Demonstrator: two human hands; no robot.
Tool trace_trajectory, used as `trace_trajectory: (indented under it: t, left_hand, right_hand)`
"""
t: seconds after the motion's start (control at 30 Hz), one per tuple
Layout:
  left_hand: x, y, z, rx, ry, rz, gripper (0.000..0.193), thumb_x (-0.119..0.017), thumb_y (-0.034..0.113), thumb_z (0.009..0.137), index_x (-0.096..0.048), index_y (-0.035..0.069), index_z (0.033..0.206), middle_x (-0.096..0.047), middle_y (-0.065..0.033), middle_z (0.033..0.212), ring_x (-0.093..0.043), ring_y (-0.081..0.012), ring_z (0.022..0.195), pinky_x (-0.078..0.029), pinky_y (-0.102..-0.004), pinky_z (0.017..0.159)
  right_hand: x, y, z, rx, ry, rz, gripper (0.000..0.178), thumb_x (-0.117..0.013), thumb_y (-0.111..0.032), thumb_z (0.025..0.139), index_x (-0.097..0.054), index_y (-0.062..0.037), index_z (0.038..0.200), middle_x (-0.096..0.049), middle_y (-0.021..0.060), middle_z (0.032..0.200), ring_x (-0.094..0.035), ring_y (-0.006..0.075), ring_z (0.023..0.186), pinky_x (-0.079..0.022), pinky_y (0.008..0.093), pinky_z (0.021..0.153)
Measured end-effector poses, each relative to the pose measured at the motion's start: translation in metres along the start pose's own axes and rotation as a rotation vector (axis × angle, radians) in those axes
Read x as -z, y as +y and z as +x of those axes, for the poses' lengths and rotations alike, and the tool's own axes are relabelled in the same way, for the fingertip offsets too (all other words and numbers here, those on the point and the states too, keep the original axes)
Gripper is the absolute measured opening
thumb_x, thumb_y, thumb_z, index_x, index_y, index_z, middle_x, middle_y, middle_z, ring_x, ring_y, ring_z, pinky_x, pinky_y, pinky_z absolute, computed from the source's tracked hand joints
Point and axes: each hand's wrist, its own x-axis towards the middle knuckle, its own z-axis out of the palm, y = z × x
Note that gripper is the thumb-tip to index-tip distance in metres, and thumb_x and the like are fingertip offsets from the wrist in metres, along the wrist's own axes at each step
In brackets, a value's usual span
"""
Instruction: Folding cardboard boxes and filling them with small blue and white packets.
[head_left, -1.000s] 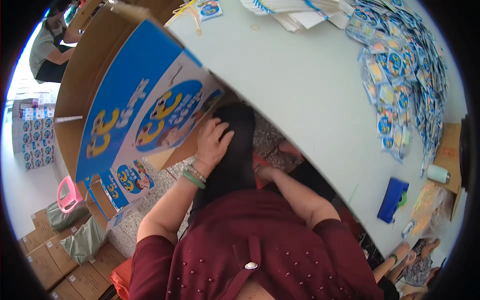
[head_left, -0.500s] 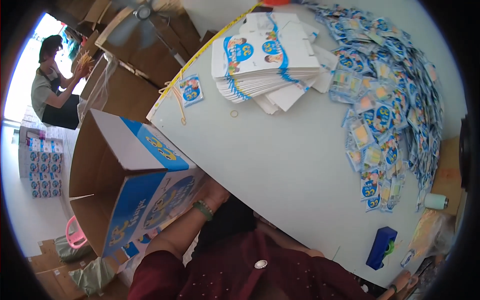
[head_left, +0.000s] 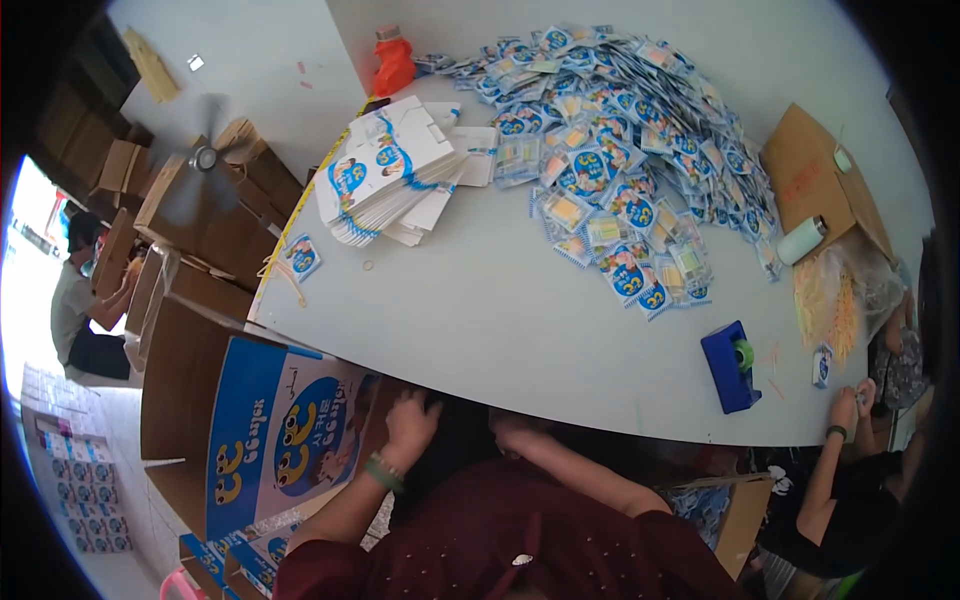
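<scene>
At the table's near edge, my left hand point(head_left: 410, 430), a green bead bracelet on its wrist, is beside a large blue-and-white printed carton point(head_left: 300, 430). Its fingers are loosely bent and apart, with nothing seen in them. The carton stands at the left, its brown inside facing left. My right hand point(head_left: 517, 433) is by the table's near edge over my dark lap; its fingers are blurred and partly hidden. Farther off on the white table point(head_left: 480, 340) lie a stack of flat printed boxes point(head_left: 390, 170) and a big heap of small printed packets point(head_left: 620, 150).
On the right stand a blue tape dispenser point(head_left: 732, 368), a pale green bottle point(head_left: 802, 240) and an open cardboard box point(head_left: 830, 185). Another person's hands point(head_left: 850, 405) are at the right table edge. A fan point(head_left: 203, 158) and brown cartons stand at left, near another person point(head_left: 85, 300).
The view has swung to the right and up, showing more of the far wall and the person at right. My right hand has come into sight; my left hand shows more clearly beside the carton.
</scene>
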Motion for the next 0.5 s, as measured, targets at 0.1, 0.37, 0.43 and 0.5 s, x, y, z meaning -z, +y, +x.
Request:
trace_trajectory:
  t: [0.1, 0.37, 0.43, 0.5]
  left_hand:
    - [0.08, 0.055, -0.004, -0.003, -0.32, 0.05, 0.028, -0.067, 0.033, 0.076, -0.069, 0.006, 0.085, -0.065, -0.0165, 0.075, -0.064, -0.0342, 0.072, -0.051, -0.0442, 0.067]
    - [0.132, 0.111, 0.2, -0.38, 0.368, 0.009, 0.052, -0.075, 0.021, 0.073, -0.056, -0.001, 0.116, -0.056, -0.024, 0.118, -0.052, -0.0388, 0.111, -0.042, -0.0423, 0.094]
    - [0.135, 0.078, 0.256, -0.434, 0.443, 0.267, 0.065, -0.074, 0.025, 0.075, -0.046, 0.0, 0.128, -0.041, -0.0289, 0.135, -0.036, -0.0428, 0.128, -0.03, -0.047, 0.106]
    - [0.136, 0.049, 0.293, -0.289, 0.239, 0.264, 0.09, -0.078, 0.03, 0.071, -0.03, 0.007, 0.143, -0.021, -0.0254, 0.149, -0.017, -0.0411, 0.139, -0.019, -0.0501, 0.111]
  right_hand:
    - [0.013, 0.008, 0.012, -0.079, -0.316, 0.345, 0.035, -0.055, -0.016, 0.083, -0.061, -0.0057, 0.116, -0.063, 0.0144, 0.113, -0.059, 0.0293, 0.107, -0.047, 0.0435, 0.088]
    - [0.178, 0.057, -0.017, 0.012, 0.184, 1.182, 0.026, -0.06, -0.017, 0.082, -0.062, -0.0032, 0.104, -0.061, 0.0157, 0.104, -0.057, 0.0311, 0.1, -0.046, 0.0401, 0.089]
    - [0.168, 0.072, 0.001, 0.067, 0.662, 0.631, 0.026, -0.064, -0.014, 0.079, -0.061, -0.0044, 0.103, -0.058, 0.0144, 0.109, -0.054, 0.0312, 0.106, -0.044, 0.0399, 0.092]
    - [0.149, 0.088, 0.004, -0.008, 0.797, 0.402, 0.029, -0.066, -0.012, 0.076, -0.061, -0.0048, 0.104, -0.058, 0.0137, 0.114, -0.052, 0.0316, 0.111, -0.043, 0.0401, 0.094]
